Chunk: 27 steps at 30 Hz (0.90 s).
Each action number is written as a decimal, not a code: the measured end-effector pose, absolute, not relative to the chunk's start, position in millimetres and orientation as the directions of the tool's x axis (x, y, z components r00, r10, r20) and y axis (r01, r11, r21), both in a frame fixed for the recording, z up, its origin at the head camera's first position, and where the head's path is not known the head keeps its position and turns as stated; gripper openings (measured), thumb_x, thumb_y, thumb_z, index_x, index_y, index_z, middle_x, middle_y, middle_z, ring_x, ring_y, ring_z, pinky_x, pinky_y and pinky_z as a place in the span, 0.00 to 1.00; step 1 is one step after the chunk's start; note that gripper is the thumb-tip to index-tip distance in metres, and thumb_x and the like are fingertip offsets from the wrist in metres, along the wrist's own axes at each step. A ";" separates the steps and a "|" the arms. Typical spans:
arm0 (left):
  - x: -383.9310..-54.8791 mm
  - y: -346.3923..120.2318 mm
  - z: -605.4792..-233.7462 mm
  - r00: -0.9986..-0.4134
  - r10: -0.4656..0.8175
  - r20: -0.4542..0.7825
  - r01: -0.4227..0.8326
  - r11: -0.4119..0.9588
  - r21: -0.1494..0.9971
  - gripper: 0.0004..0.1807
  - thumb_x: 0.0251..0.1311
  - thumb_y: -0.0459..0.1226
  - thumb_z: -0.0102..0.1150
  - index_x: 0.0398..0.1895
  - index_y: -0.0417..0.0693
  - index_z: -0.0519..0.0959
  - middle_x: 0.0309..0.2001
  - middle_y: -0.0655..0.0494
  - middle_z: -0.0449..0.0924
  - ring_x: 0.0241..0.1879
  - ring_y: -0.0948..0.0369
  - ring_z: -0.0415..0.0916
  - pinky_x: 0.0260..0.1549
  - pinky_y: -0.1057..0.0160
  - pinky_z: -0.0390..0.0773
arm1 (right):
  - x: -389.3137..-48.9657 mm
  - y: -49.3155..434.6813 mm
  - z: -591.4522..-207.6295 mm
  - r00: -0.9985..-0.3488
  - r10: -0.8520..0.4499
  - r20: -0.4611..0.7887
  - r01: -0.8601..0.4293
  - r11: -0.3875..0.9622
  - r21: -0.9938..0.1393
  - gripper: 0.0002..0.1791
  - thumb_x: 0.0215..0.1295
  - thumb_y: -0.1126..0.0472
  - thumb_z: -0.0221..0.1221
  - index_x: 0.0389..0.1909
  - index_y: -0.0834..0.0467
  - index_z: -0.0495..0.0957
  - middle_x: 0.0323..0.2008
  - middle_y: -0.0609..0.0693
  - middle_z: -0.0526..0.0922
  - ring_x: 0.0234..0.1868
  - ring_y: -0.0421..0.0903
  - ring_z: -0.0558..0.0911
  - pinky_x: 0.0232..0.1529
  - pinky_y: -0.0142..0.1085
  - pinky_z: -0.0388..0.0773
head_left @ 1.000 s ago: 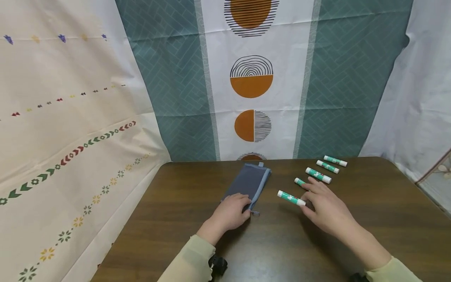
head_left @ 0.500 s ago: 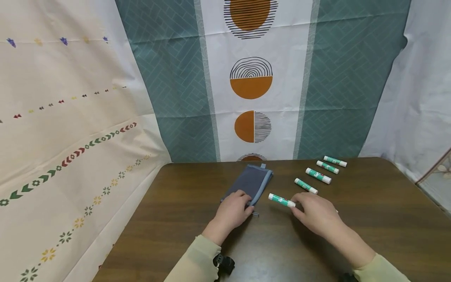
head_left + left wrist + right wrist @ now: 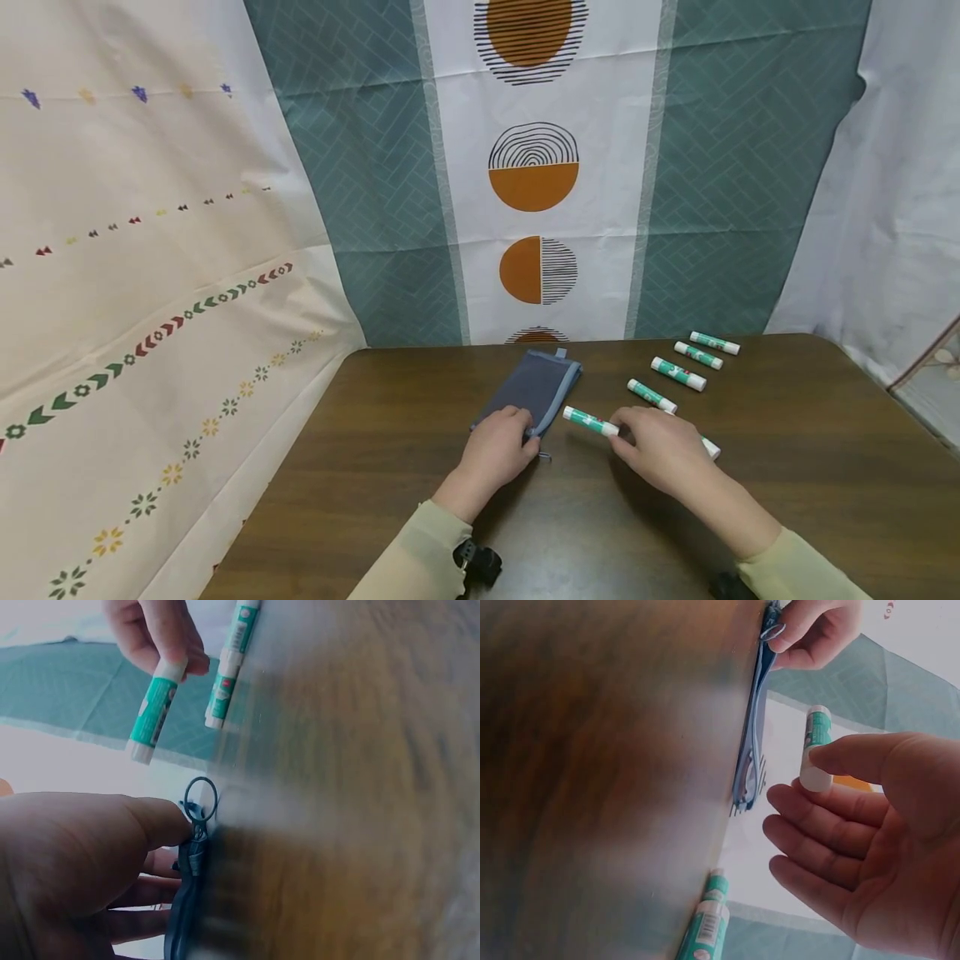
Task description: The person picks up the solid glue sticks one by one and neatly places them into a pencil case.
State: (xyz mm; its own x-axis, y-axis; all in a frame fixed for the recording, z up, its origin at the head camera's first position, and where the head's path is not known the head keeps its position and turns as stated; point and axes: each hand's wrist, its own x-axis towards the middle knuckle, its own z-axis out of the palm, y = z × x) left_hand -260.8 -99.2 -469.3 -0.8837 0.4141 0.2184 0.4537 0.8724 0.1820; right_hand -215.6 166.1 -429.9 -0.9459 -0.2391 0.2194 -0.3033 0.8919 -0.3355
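A flat dark blue zip pouch [image 3: 525, 383] lies on the table with lighter blue edging. My left hand [image 3: 495, 446] pinches its near end by the zip. In the left wrist view, the thumb is beside the zip's ring pull [image 3: 200, 799] and the other fingers are on the pouch's far side. Between thumb and forefinger, my right hand [image 3: 663, 446] holds a green-and-white glue stick [image 3: 588, 421] by its near end. That stick is raised just right of the pouch, apart from it. The right hand's other fingers are loosely bent, seen in the right wrist view.
Several more glue sticks [image 3: 678, 373] lie in a slanting row at the table's right back. One glue stick [image 3: 710, 448] is partly hidden behind the right hand. Patterned cloths [image 3: 375, 208] hang behind and beside the brown table [image 3: 360, 467].
My right hand has carried the glue stick left, away from the row and towards the pouch, uncovering other sticks. The left hand has shifted only slightly and still grips the pouch.
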 end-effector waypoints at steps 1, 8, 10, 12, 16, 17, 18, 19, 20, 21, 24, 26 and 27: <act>-260.9 -99.0 -469.5 -0.884 0.412 0.221 0.453 0.872 0.185 0.10 0.73 0.44 0.71 0.46 0.49 0.86 0.42 0.56 0.84 0.42 0.57 0.83 0.42 0.56 0.85 | -216.0 165.5 -430.1 -0.946 -0.241 0.215 -0.303 0.892 -0.335 0.07 0.68 0.58 0.74 0.44 0.50 0.87 0.35 0.40 0.88 0.35 0.40 0.83 0.30 0.46 0.80; -262.2 -97.6 -470.5 -0.892 0.393 0.222 0.440 0.865 0.239 0.09 0.73 0.41 0.69 0.42 0.48 0.79 0.32 0.60 0.76 0.31 0.61 0.73 0.31 0.61 0.77 | -216.7 161.7 -431.4 -0.951 -0.248 0.184 -0.299 0.889 -0.347 0.07 0.68 0.58 0.74 0.44 0.50 0.88 0.33 0.39 0.86 0.33 0.39 0.81 0.31 0.46 0.79; -262.6 -97.5 -470.3 -0.898 0.384 0.215 0.432 0.865 0.257 0.10 0.73 0.41 0.69 0.42 0.48 0.76 0.31 0.60 0.74 0.29 0.61 0.71 0.28 0.61 0.74 | -216.5 160.7 -431.5 -0.951 -0.250 0.185 -0.301 0.886 -0.351 0.07 0.69 0.57 0.74 0.44 0.50 0.88 0.33 0.39 0.86 0.33 0.39 0.81 0.31 0.45 0.79; -262.7 -97.8 -469.9 -0.900 0.380 0.212 0.426 0.867 0.257 0.10 0.73 0.41 0.69 0.42 0.48 0.77 0.31 0.60 0.74 0.29 0.61 0.70 0.29 0.62 0.74 | -217.0 160.3 -432.2 -0.949 -0.252 0.190 -0.306 0.883 -0.355 0.06 0.69 0.57 0.74 0.44 0.50 0.88 0.33 0.39 0.86 0.32 0.39 0.81 0.30 0.45 0.79; -263.0 -98.0 -470.0 -0.898 0.387 0.208 0.430 0.872 0.235 0.07 0.74 0.41 0.68 0.41 0.49 0.82 0.35 0.59 0.77 0.32 0.61 0.72 0.34 0.61 0.78 | -218.5 160.0 -432.5 -0.949 -0.251 0.191 -0.306 0.882 -0.359 0.06 0.69 0.58 0.74 0.44 0.50 0.88 0.33 0.40 0.86 0.32 0.39 0.81 0.30 0.44 0.78; -262.8 -98.2 -469.8 -0.897 0.390 0.209 0.433 0.872 0.229 0.06 0.74 0.41 0.67 0.40 0.49 0.82 0.35 0.59 0.78 0.33 0.61 0.72 0.35 0.61 0.78 | -219.0 159.9 -432.6 -0.948 -0.252 0.193 -0.307 0.881 -0.359 0.06 0.69 0.58 0.74 0.44 0.51 0.88 0.33 0.40 0.86 0.32 0.39 0.80 0.29 0.44 0.78; -262.8 -98.2 -470.0 -0.895 0.393 0.212 0.436 0.871 0.227 0.06 0.74 0.41 0.67 0.39 0.50 0.82 0.35 0.59 0.78 0.33 0.61 0.72 0.36 0.60 0.78 | -219.4 159.7 -432.6 -0.948 -0.250 0.195 -0.307 0.881 -0.361 0.06 0.69 0.58 0.74 0.44 0.51 0.88 0.33 0.40 0.86 0.31 0.39 0.80 0.29 0.43 0.78; -262.9 -98.3 -470.3 -0.893 0.394 0.215 0.439 0.870 0.227 0.06 0.74 0.40 0.67 0.38 0.50 0.82 0.35 0.59 0.78 0.33 0.61 0.72 0.36 0.60 0.78 | -219.9 159.4 -432.8 -0.949 -0.247 0.196 -0.304 0.881 -0.363 0.06 0.69 0.57 0.74 0.44 0.51 0.88 0.33 0.40 0.86 0.31 0.39 0.79 0.29 0.43 0.78; -263.0 -98.4 -470.6 -0.892 0.395 0.219 0.440 0.869 0.227 0.06 0.75 0.40 0.66 0.38 0.50 0.82 0.35 0.59 0.77 0.33 0.61 0.72 0.35 0.61 0.78 | -220.6 159.3 -432.9 -0.948 -0.246 0.200 -0.305 0.880 -0.364 0.06 0.69 0.57 0.74 0.44 0.51 0.88 0.32 0.40 0.86 0.31 0.40 0.79 0.28 0.43 0.77; -263.0 -98.3 -471.0 -0.891 0.396 0.224 0.443 0.867 0.227 0.06 0.74 0.39 0.66 0.37 0.51 0.82 0.34 0.60 0.77 0.32 0.61 0.71 0.35 0.61 0.78 | -221.2 159.1 -432.8 -0.947 -0.247 0.205 -0.307 0.879 -0.363 0.06 0.69 0.57 0.74 0.44 0.51 0.88 0.32 0.40 0.86 0.30 0.40 0.79 0.28 0.43 0.77; -263.3 -98.2 -472.9 -0.888 0.392 0.239 0.444 0.864 0.235 0.06 0.74 0.38 0.66 0.35 0.51 0.81 0.34 0.60 0.76 0.31 0.61 0.70 0.34 0.62 0.77 | -222.4 158.2 -432.2 -0.946 -0.246 0.210 -0.309 0.878 -0.364 0.06 0.69 0.56 0.74 0.44 0.51 0.88 0.32 0.40 0.86 0.30 0.40 0.79 0.27 0.43 0.77; -263.2 -98.5 -473.0 -0.891 0.381 0.247 0.439 0.864 0.248 0.07 0.74 0.37 0.65 0.34 0.51 0.81 0.33 0.60 0.75 0.30 0.61 0.69 0.32 0.63 0.75 | -223.8 157.9 -432.0 -0.946 -0.249 0.207 -0.311 0.875 -0.370 0.06 0.70 0.56 0.73 0.44 0.50 0.88 0.33 0.40 0.87 0.31 0.40 0.81 0.27 0.43 0.78; -263.1 -98.6 -473.0 -0.893 0.375 0.250 0.434 0.864 0.254 0.08 0.74 0.37 0.65 0.33 0.51 0.80 0.32 0.60 0.75 0.30 0.61 0.69 0.31 0.63 0.74 | -224.6 157.7 -432.0 -0.947 -0.252 0.202 -0.312 0.872 -0.377 0.06 0.70 0.55 0.73 0.44 0.50 0.88 0.34 0.40 0.87 0.31 0.40 0.81 0.28 0.44 0.78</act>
